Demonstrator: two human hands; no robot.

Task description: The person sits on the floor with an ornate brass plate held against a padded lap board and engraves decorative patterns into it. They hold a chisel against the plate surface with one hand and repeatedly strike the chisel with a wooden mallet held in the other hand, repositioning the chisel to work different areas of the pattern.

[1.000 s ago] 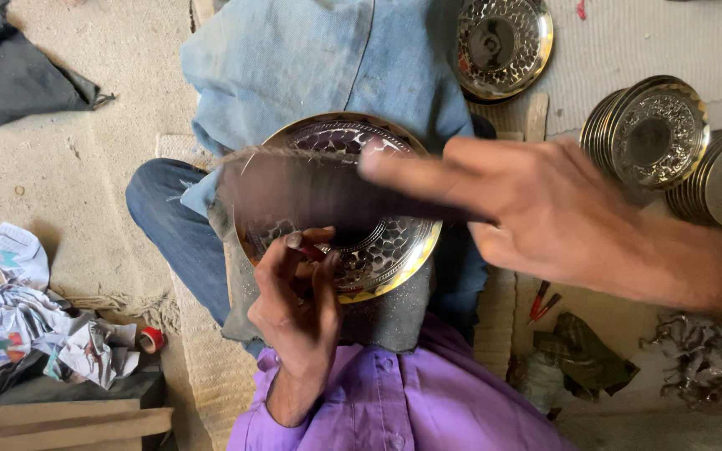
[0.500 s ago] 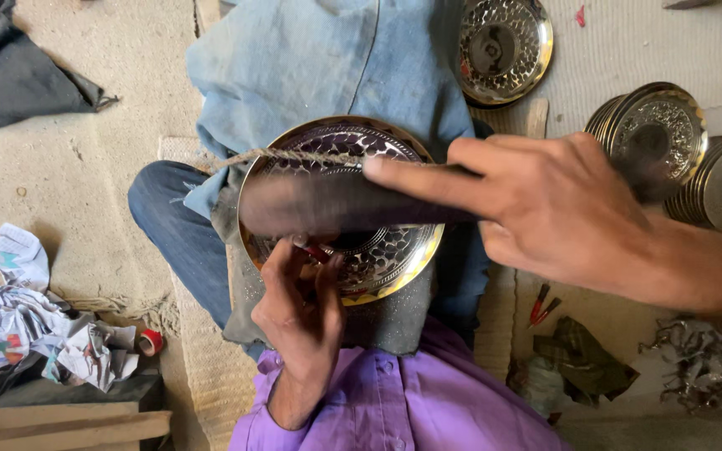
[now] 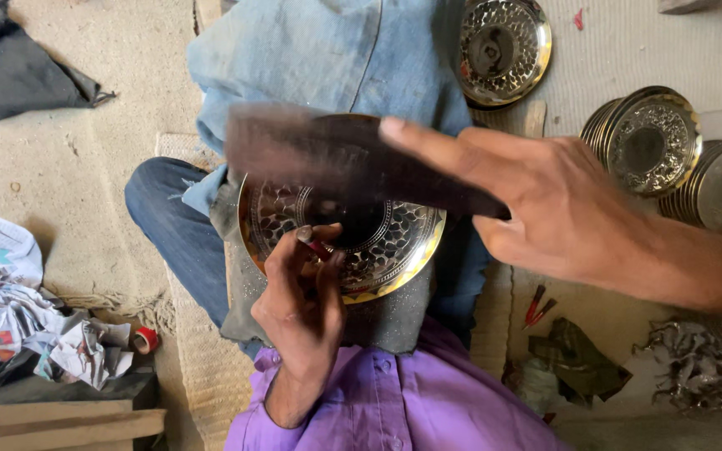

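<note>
The engraved metal plate (image 3: 378,242) lies on the person's lap, on a grey cloth (image 3: 394,313) spread over blue denim trousers. Its centre is a plain dark disc; the surrounding band carries a cut pattern, and the rim is gold-coloured. The plate holds nothing loose.

The left hand (image 3: 302,305) rests on the near edge of the plate, fingers curled and pinched closed around a small red-tipped punch (image 3: 317,249) whose tip stands on the patterned band. Most of the tool is hidden inside the fingers.

The right hand (image 3: 545,200) is clamped around the handle of a dark flat mallet (image 3: 327,154), index finger stretched along it. The mallet is held above the upper half of the plate and covers that part of the rim. It is motion-blurred, so its exact shape and outline cannot be made out.

At upper right, a single patterned plate (image 3: 499,50) lies on the pale mat (image 3: 628,50). Two leaning stacks of similar plates (image 3: 649,142) stand near it; the farther stack is cut off by the picture edge and partly hidden behind the right forearm.

Crumpled paper (image 3: 18,317) lies at lower left. Two small red tools (image 3: 538,305) lie on the floor at lower right.
</note>
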